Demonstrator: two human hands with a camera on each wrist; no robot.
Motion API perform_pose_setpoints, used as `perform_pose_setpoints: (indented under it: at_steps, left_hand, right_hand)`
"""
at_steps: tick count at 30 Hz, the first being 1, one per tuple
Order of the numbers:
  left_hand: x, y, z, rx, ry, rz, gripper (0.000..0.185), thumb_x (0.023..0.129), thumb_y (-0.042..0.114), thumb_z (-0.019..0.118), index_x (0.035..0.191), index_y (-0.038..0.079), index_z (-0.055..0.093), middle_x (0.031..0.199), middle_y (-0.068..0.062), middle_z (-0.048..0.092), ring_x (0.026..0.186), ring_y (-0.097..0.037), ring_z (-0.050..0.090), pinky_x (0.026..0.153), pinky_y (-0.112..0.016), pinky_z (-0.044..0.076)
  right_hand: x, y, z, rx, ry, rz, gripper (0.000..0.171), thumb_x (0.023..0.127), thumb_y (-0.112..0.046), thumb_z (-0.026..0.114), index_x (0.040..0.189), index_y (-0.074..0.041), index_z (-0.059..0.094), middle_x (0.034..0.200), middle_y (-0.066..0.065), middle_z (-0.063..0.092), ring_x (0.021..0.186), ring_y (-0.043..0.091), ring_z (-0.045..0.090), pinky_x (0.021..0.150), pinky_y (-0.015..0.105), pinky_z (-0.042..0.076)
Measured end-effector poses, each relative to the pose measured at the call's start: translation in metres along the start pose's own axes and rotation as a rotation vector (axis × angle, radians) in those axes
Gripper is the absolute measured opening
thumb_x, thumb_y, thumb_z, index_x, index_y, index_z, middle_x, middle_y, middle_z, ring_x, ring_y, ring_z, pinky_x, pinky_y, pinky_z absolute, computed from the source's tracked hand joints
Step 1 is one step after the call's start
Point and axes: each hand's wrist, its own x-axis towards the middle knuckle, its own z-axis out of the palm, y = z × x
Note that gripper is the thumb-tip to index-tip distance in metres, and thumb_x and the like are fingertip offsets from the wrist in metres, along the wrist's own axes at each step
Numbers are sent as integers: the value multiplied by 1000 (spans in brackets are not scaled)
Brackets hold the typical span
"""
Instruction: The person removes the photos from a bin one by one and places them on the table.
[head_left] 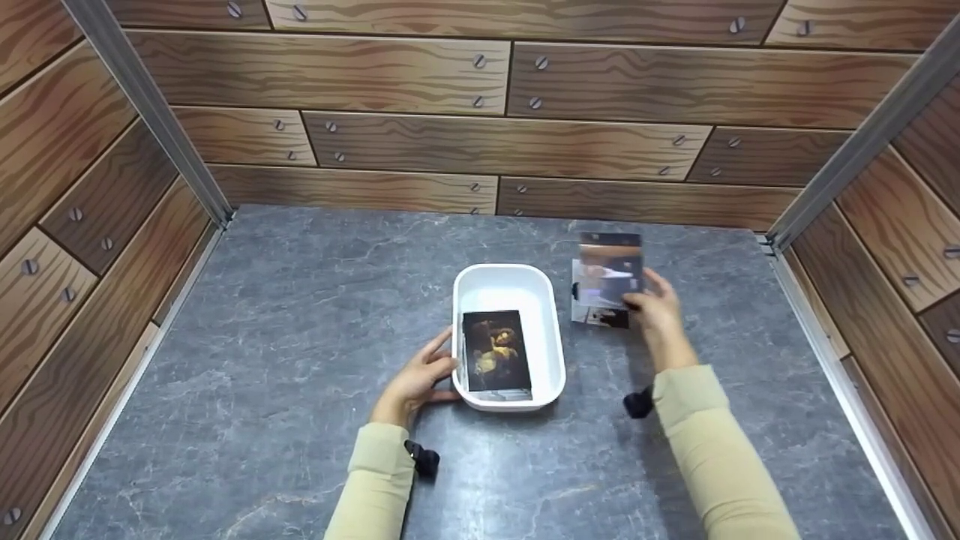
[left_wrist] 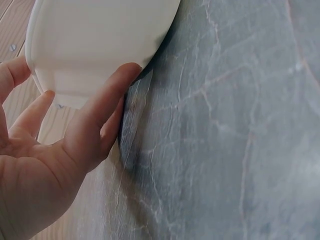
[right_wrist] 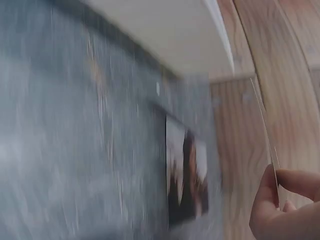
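A white tub (head_left: 557, 337) stands on the table, and in it lies a dark picture card (head_left: 496, 351) with a figure in yellow light, over another print that shows at the lower edge. My left hand (head_left: 420, 375) rests on the tub's left side, its fairly straight fingers spread against the outer wall and rim. Between thumb and fingers my right hand (head_left: 660, 315) pinches a picture card (head_left: 611, 262), seen edge-on in the right wrist view. Beneath it, a black-and-white picture card (right_wrist: 187, 175) lies on the table, partly covered in the head view.
The grey marbled table (head_left: 300, 315) reaches to wood-patterned walls (head_left: 420, 142) at the back and both sides. Metal posts (head_left: 150, 112) mark the corners. A small black camera sits on each wrist.
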Motion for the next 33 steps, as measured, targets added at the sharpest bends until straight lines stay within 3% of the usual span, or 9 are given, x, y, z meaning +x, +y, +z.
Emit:
perform_pose_setpoints:
  at_steps: [4, 12, 15, 17, 19, 22, 25, 31, 33]
  left_hand:
    - [0, 0, 0, -4, 0, 5, 67, 93, 6, 51, 154, 17, 26, 144, -27, 37, 119, -34, 52, 87, -53, 56]
    - [-1, 1, -1, 2, 0, -12, 67, 93, 6, 53, 154, 18, 26, 145, -27, 36, 124, -39, 50, 87, -52, 57]
    - [-1, 2, -1, -10, -4, -15, 68, 93, 6, 53, 154, 19, 26, 145, -27, 36, 125, -40, 49, 88, -53, 56]
    - [-1, 2, 0, -7, -12, -15, 68, 94, 6, 53, 154, 19, 25, 145, -27, 36, 125, -39, 49, 88, -53, 56]
    - [-1, 2, 0, -4, -17, -18, 68, 94, 6, 52, 154, 20, 24, 145, -27, 36, 124, -38, 50, 89, -53, 55]
    - [-1, 2, -1, -1, -18, -22, 68, 94, 6, 51, 155, 20, 24, 145, -26, 38, 122, -35, 52, 88, -53, 56]
    - [-1, 2, -1, -8, -14, -19, 68, 94, 6, 51, 154, 20, 24, 146, -26, 38, 121, -34, 52, 89, -54, 55]
    - [-3, 2, -1, -5, -8, -16, 69, 93, 6, 52, 154, 19, 24, 146, -27, 36, 123, -37, 50, 89, -53, 55]
    - [-2, 2, -1, -7, -12, -14, 69, 93, 6, 52, 155, 19, 24, 145, -27, 36, 124, -37, 50, 90, -53, 55]
  right_hand:
    - [13, -9, -27, 78, 86, 98, 77, 83, 20, 51, 151, -12, 32, 89, -5, 55, 66, 2, 58, 65, 15, 55]
    - [34, -10, -65, 190, 201, 244, 80, 83, 21, 54, 149, -20, 38, 108, -2, 55, 59, 5, 59, 64, 16, 56]
    - [39, -5, -74, 196, 227, 271, 80, 84, 21, 53, 150, -21, 37, 122, -2, 52, 63, 5, 57, 65, 15, 55]
    - [41, -1, -80, 197, 249, 280, 80, 84, 21, 51, 150, -22, 36, 138, 0, 49, 76, 5, 58, 67, 14, 55]
    - [43, 4, -84, 177, 268, 283, 79, 85, 21, 50, 151, -21, 35, 151, -1, 39, 92, 7, 57, 71, 13, 55]
    - [45, 12, -86, 94, 286, 263, 78, 85, 20, 50, 151, -18, 33, 157, 1, 31, 108, 10, 54, 73, 12, 55]
    - [48, 20, -85, 0, 305, 226, 76, 84, 18, 52, 151, -14, 34, 157, 5, 31, 109, 11, 54, 71, 10, 54]
    - [53, 29, -79, -143, 326, 124, 71, 82, 18, 54, 147, -5, 38, 153, 13, 37, 94, 8, 53, 65, 7, 49]
    - [53, 31, -76, -213, 340, 96, 68, 82, 16, 55, 146, -3, 41, 151, 14, 40, 97, 11, 54, 67, 7, 48]
